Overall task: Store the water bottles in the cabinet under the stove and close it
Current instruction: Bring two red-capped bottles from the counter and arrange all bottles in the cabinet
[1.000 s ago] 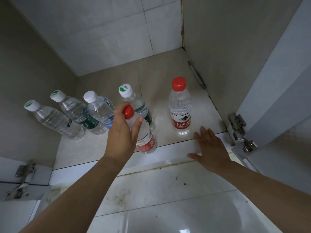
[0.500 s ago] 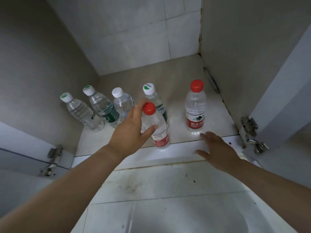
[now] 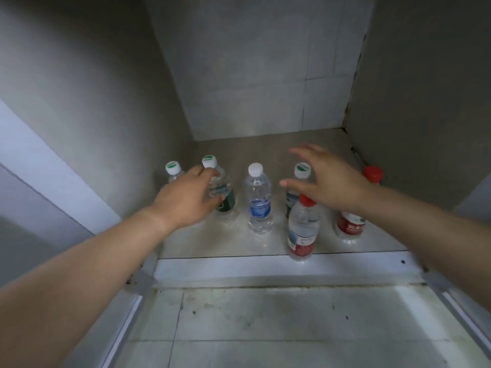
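Note:
Several clear water bottles stand upright on the cabinet floor (image 3: 255, 146). From the left there are a green-capped bottle (image 3: 173, 168), a dark-green-labelled bottle (image 3: 225, 205), a blue-labelled bottle (image 3: 257, 200) and another green-capped bottle (image 3: 302, 170). A red-capped bottle (image 3: 303, 229) stands at the front edge, and a second red-capped bottle (image 3: 350, 225) is at the right. My left hand (image 3: 186, 200) curls its thumb and fingers round the dark-green-labelled bottle. My right hand (image 3: 329, 179) hovers with spread fingers over the right-hand bottles, holding nothing, and partly hides two of them.
The cabinet is open. Its left door (image 3: 39, 168) swings out at the left, and a sliver of the right door (image 3: 475, 197) shows at the frame edge. A white sill (image 3: 265, 270) fronts the cabinet, with stained floor tiles (image 3: 265, 322) below it.
My left hand let go of the front red-capped bottle and moved left onto the dark-green-labelled one. My right hand lifted off the sill and reached in above the bottles.

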A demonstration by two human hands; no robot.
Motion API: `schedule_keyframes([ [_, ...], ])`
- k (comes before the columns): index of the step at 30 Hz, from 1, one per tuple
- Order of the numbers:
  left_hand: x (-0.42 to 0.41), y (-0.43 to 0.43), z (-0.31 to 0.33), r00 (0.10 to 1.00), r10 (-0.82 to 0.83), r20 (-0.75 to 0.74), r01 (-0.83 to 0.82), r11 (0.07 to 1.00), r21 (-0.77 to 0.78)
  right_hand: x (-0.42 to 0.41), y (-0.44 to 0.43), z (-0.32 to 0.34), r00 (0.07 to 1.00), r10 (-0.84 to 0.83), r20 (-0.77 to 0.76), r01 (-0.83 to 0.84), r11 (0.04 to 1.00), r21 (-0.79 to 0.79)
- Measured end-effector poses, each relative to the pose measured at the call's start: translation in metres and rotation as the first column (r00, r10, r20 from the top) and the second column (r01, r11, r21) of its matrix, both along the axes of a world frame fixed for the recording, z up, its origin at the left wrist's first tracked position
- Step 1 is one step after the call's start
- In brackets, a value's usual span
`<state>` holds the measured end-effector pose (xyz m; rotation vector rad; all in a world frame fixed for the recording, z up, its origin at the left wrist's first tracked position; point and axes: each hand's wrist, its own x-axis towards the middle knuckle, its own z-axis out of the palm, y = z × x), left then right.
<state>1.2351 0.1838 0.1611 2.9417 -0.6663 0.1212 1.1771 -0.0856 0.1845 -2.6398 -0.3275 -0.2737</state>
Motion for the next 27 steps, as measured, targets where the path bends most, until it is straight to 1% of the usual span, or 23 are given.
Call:
schedule_keyframes([
  [2, 0.027, 0.021, 0.006, 1.0, 0.03, -0.007, -0.03, 0.999, -0.014, 0.023, 0.026, 0.005, 0.999, 0.021, -0.038, -0.023, 0.998, -0.057],
  [6, 0.068, 0.049, 0.009, 0.995, 0.09, -0.03, -0.093, 0.991, -0.092, 0.061, 0.071, 0.001, 0.985, 0.028, -0.169, -0.058, 0.982, -0.179],
  [10, 0.087, 0.06, 0.002, 0.99, 0.133, -0.045, -0.136, 0.988, -0.072, 0.078, 0.098, 0.004, 0.962, -0.022, -0.273, -0.054, 0.962, -0.267],
  [14, 0.099, 0.067, -0.011, 0.976, 0.176, -0.125, -0.189, 0.976, -0.106, 0.082, 0.104, -0.002, 0.958, -0.056, -0.281, -0.041, 0.943, -0.33],
  [16, 0.1, 0.067, -0.015, 0.976, 0.181, -0.123, -0.197, 0.971, -0.134, 0.084, 0.098, -0.004, 0.953, -0.088, -0.291, -0.029, 0.927, -0.373],
  [19, 0.097, 0.064, -0.016, 0.979, 0.189, -0.072, -0.198, 0.966, -0.165, 0.089, 0.089, -0.007, 0.945, -0.108, -0.31, -0.019, 0.925, -0.379],
  [22, 0.09, 0.061, -0.022, 0.973, 0.221, -0.069, -0.231, 0.943, -0.241, 0.092, 0.086, -0.013, 0.95, -0.083, -0.302, -0.029, 0.937, -0.349],
  [25, 0.076, 0.06, -0.036, 0.959, 0.276, -0.061, -0.279, 0.895, -0.347, 0.097, 0.088, -0.017, 0.956, -0.027, -0.292, -0.08, 0.933, -0.35],
  [27, 0.065, 0.063, -0.043, 0.95, 0.311, -0.032, -0.293, 0.852, -0.433, 0.106, 0.093, -0.014, 0.965, 0.01, -0.262, -0.092, 0.949, -0.3],
])
